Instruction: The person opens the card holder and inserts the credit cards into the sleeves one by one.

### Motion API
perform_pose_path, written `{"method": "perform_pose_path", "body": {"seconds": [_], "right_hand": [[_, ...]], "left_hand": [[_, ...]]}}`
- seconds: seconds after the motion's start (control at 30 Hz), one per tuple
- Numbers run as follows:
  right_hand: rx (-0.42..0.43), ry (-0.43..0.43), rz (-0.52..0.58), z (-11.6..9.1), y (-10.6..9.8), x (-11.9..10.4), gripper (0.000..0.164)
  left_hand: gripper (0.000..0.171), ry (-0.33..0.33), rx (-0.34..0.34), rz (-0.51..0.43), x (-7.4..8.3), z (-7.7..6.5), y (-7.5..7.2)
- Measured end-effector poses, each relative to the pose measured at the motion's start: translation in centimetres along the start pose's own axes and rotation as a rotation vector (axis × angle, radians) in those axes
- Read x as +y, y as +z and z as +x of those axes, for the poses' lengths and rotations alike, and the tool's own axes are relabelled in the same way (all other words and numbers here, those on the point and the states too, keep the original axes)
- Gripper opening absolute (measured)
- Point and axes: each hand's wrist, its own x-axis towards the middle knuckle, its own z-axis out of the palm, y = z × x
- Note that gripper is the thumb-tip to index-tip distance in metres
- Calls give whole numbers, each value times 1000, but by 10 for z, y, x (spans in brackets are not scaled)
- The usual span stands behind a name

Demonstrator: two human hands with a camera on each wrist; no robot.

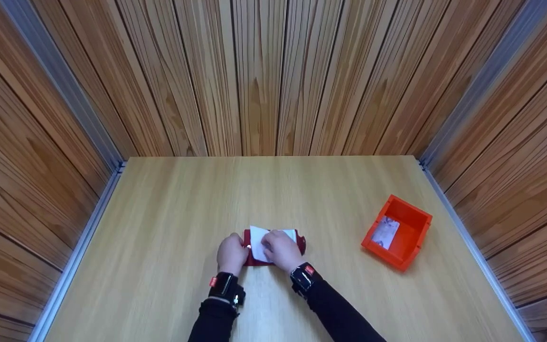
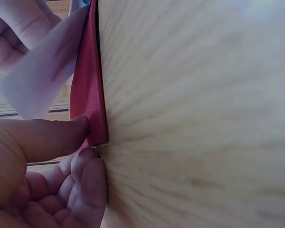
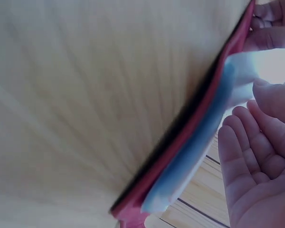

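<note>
Head view: at lower centre, the left hand (image 1: 232,254) pinches a red case (image 1: 253,261); the right hand (image 1: 281,249) partly hides its white sheet (image 1: 257,241). Left wrist: the right hand is cut off, upper left. Right wrist: sheet blurred; whether the right hand grips it, I cannot tell.
</note>
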Motion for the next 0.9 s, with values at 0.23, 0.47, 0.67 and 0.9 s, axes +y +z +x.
{"method": "perform_pose_path", "body": {"seconds": [0.23, 0.47, 0.67, 0.9], "right_hand": [[-8, -30, -70, -1, 5, -4, 13], [-11, -54, -134, 0, 7, -7, 15], [-32, -41, -143, 0, 7, -7, 16], [-13, -61, -155, 0, 7, -7, 15]], "left_hand": [[16, 4, -4, 16, 1, 1, 0], [15, 0, -14, -13, 1, 1, -5], [9, -62, -51, -1, 5, 3, -13], [5, 36, 25, 46, 14, 5, -18]]}}
